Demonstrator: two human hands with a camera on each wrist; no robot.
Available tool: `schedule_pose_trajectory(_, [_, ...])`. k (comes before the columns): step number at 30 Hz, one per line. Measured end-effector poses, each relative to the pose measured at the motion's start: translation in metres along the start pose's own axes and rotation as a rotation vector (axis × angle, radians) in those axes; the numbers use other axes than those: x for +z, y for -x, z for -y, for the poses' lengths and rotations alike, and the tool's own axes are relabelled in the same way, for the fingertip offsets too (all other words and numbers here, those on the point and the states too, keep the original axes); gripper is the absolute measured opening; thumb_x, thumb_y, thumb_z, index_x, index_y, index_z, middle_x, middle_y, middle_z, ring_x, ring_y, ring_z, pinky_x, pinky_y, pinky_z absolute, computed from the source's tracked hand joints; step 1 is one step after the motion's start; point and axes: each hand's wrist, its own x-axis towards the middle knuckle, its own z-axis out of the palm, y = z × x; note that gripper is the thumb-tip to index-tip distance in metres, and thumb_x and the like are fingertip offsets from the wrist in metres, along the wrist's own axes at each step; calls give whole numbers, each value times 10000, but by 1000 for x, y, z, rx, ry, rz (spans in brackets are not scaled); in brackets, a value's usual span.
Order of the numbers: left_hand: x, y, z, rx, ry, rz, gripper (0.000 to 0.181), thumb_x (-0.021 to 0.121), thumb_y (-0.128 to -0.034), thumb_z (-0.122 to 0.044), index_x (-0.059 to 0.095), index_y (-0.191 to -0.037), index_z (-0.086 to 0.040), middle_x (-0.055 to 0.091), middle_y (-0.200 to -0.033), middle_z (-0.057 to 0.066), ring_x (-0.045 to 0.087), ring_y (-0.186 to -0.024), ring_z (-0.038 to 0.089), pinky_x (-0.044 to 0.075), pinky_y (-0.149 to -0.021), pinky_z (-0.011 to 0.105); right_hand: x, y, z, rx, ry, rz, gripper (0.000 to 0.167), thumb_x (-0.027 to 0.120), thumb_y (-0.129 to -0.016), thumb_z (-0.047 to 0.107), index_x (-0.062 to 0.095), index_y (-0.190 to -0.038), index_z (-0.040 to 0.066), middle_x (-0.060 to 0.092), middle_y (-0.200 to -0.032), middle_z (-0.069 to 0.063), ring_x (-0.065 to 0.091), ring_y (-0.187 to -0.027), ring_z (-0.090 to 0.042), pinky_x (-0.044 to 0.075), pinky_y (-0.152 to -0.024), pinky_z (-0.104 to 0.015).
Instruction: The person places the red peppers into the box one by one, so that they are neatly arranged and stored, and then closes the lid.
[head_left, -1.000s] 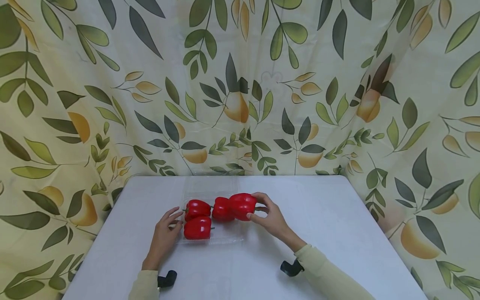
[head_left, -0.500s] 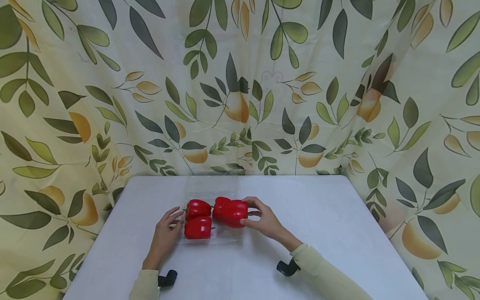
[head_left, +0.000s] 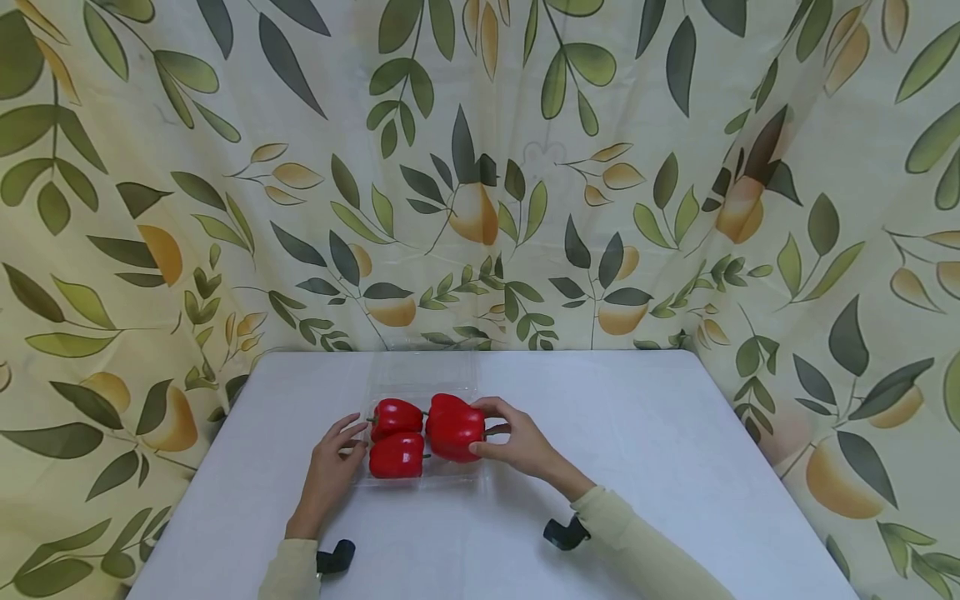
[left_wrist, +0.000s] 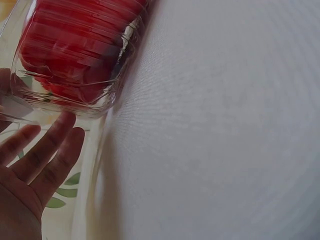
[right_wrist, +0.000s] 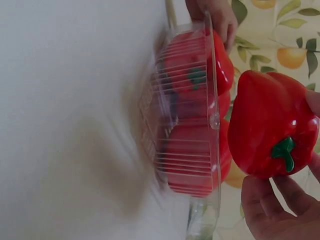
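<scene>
My right hand (head_left: pixel 521 442) grips a red bell pepper (head_left: pixel 461 433) by its stem end, over the right part of a clear plastic clamshell box (head_left: pixel 457 481). In the right wrist view, the held pepper (right_wrist: pixel 262 120) is above the box's rim with its green stem facing the camera. Two red bell peppers lie in the box's left half, one at the back (head_left: pixel 396 417) and one in front (head_left: pixel 396 456). Another, partly hidden pepper (head_left: pixel 444 404) sits at the back right. My left hand (head_left: pixel 330 467) rests its extended fingers against the box's left side.
The box's transparent lid (head_left: pixel 423 371) lies folded back towards the table's far edge. A white table (head_left: pixel 600 417) carries everything, with a leaf-patterned curtain (head_left: pixel 480 208) behind it. Black wrist devices (head_left: pixel 566 533) are worn on both arms.
My right hand has brought the held bell pepper leftward and slightly nearer me, over the box's right part. It now covers much of the back right pepper. My left hand stays put.
</scene>
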Motion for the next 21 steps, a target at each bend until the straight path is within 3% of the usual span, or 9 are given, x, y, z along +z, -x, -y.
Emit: schedule_pose_trajectory(21, [1, 0, 1, -14, -12, 0, 357, 665, -917, -148, 659, -1273, -118, 524, -1451, 44, 686, -1045, 230, 601, -866, 359, 10, -3, -6, 14, 107, 60, 643, 823, -766, 230, 522, -1331, 179, 581, -1328, -66, 561, -1167, -255, 583, -899, -462])
